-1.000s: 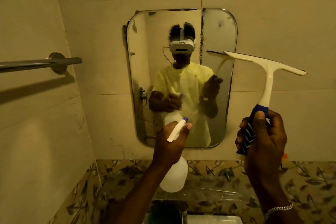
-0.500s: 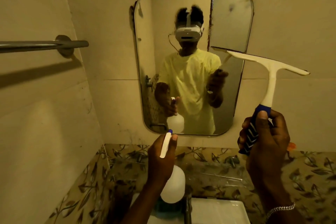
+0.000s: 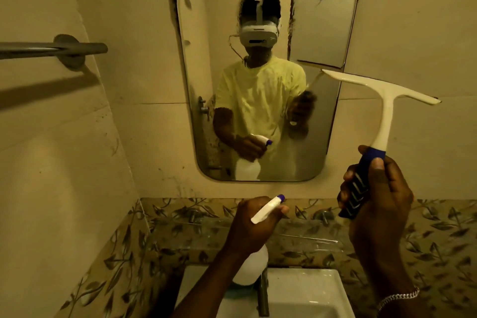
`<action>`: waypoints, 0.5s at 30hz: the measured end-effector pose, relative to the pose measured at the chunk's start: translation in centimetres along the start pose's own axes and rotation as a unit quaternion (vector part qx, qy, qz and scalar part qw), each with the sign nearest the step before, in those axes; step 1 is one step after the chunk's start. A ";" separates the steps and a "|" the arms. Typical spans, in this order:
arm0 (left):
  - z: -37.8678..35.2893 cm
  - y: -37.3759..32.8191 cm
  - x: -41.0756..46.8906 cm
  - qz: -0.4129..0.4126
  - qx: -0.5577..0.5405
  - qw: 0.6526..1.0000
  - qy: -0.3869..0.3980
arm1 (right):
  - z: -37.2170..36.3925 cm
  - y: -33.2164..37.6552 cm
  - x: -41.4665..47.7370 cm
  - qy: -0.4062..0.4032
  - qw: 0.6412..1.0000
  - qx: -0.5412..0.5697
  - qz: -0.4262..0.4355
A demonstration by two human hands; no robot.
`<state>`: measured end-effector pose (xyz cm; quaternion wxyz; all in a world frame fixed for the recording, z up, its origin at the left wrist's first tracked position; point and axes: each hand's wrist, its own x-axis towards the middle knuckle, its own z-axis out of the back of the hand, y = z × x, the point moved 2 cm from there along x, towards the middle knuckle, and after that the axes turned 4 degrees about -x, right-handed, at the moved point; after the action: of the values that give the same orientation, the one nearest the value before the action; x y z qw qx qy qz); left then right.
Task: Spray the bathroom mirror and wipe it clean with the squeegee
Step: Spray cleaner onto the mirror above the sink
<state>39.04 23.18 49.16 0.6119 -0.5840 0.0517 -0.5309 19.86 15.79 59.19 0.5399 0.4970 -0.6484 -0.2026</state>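
Note:
The rounded wall mirror [image 3: 206,33] hangs straight ahead and looks hazy across the reflected shirt. My left hand [image 3: 254,224] grips a white spray bottle [image 3: 251,266] with a blue-tipped nozzle, held low below the mirror's bottom edge and above the sink. My right hand [image 3: 379,196] is closed around the dark blue handle of a white squeegee [image 3: 384,100]. Its blade is raised beside the mirror's right edge, the left tip reaching over the glass; whether it touches the glass I cannot tell.
A metal towel bar [image 3: 51,49] sticks out from the left wall at head height. Below the mirror runs a leaf-patterned tile band [image 3: 438,235]. A white sink [image 3: 309,289] with a metal tap [image 3: 263,294] sits at the bottom.
My left hand has lowered the spray bottle from in front of the mirror's lower part to below it. The view has tilted down, showing the sink. The squeegee stays raised at the right.

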 end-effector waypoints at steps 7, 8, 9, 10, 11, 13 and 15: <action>1.2 -1.0 1.9 0.009 -0.050 0.998 -0.045 | -2.2 0.8 0.9 0.098 0.995 0.014 0.001; 2.1 -1.3 2.2 0.006 -0.064 0.996 -0.065 | -3.1 1.1 1.2 0.115 0.993 0.015 0.003; 3.1 -1.8 2.5 -0.001 -0.074 0.993 -0.089 | -4.1 1.4 1.5 0.129 0.991 0.018 0.004; 4.3 -2.3 2.9 -0.012 -0.077 0.991 -0.113 | -5.4 1.8 1.9 0.142 0.990 0.023 0.005; 5.6 -2.9 3.3 -0.023 -0.077 0.988 -0.135 | -6.8 2.2 2.2 0.154 0.988 0.025 0.006; 8.1 -4.2 4.2 -0.038 -0.074 0.982 -0.170 | -9.9 3.2 3.1 0.173 0.985 0.021 0.011; 10.5 -5.4 4.9 -0.052 -0.065 0.978 -0.192 | -13.0 4.4 4.3 0.179 0.984 0.014 0.017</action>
<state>45.18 27.98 59.34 0.5426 -0.7151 -0.0630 -0.4361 30.05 17.51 69.20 0.6438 0.5215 -0.5525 -0.0914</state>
